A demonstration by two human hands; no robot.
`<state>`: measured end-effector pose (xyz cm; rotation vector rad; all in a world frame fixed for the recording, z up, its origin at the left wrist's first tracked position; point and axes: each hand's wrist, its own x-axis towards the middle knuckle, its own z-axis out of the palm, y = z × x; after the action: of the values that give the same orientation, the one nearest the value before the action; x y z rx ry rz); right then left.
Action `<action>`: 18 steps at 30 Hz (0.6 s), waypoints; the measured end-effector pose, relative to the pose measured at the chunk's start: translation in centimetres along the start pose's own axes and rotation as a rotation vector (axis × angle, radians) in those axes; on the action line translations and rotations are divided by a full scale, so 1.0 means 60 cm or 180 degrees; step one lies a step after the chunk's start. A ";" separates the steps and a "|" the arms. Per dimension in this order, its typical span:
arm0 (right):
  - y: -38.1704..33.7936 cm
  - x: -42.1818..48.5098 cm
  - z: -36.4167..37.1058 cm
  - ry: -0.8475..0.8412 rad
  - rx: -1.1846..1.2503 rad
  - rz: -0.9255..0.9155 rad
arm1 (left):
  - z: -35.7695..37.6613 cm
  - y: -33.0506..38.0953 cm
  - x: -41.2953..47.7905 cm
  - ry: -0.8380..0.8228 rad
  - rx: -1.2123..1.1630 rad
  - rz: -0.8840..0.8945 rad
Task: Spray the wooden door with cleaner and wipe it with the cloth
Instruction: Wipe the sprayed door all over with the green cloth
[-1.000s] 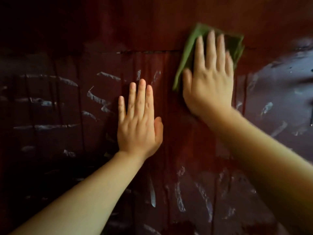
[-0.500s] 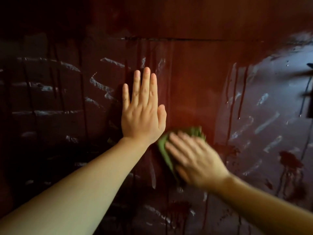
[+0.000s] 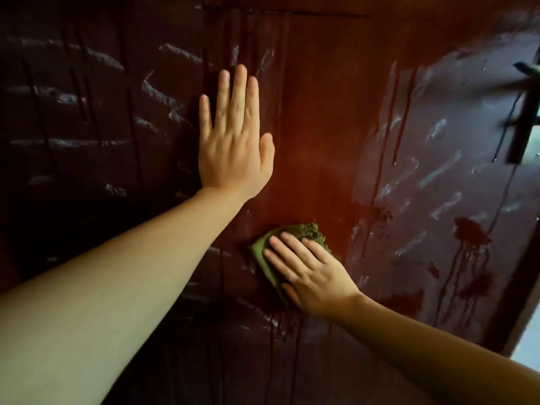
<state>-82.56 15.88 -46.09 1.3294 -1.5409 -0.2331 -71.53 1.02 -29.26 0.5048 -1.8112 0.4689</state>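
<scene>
Wooden door (image 3: 315, 118): dark red-brown and glossy. It is wet, with thin drip lines running down and whitish smeared streaks on the left part and the right part. The middle strip looks cleaner and redder. There are darker red blotches with runs low on the right.

Green cloth (image 3: 295, 233): bunched and flat against the door at lower centre, below and to the right of the left hand. It is mostly covered by the right hand, with its top and left edges showing.

Right hand (image 3: 311, 271): palm on the cloth, pressing it to the door. The fingers are straight and slightly spread, pointing up-left.

Left hand (image 3: 233, 144): flat on the door above the cloth and apart from it. The fingers are straight and pressed together, with the thumb close alongside.

Both forearms are bare.

At the right edge is a dark metal handle or latch (image 3: 526, 112), too blurred to tell which. The bottom right corner shows a bright gap (image 3: 529, 340) past the door edge. The light is dim.
</scene>
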 end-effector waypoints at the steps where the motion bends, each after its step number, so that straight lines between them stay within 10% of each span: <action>1: -0.008 -0.015 0.007 -0.0047 -0.0015 -0.0087 | -0.002 0.001 -0.001 -0.0016 0.0001 -0.0016; 11: 0.126 0.106 -0.092 0.0641 0.0442 0.1929 | -0.002 0.015 -0.092 -0.0215 -0.0124 -0.0038; 18: -0.009 -0.019 0.003 -0.0034 0.0290 0.0533 | 0.053 0.021 -0.213 -0.0517 -0.0078 -0.0124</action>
<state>-82.57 16.52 -47.17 1.2623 -1.6790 -0.0655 -71.33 1.67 -42.50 0.5740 -1.9565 0.3874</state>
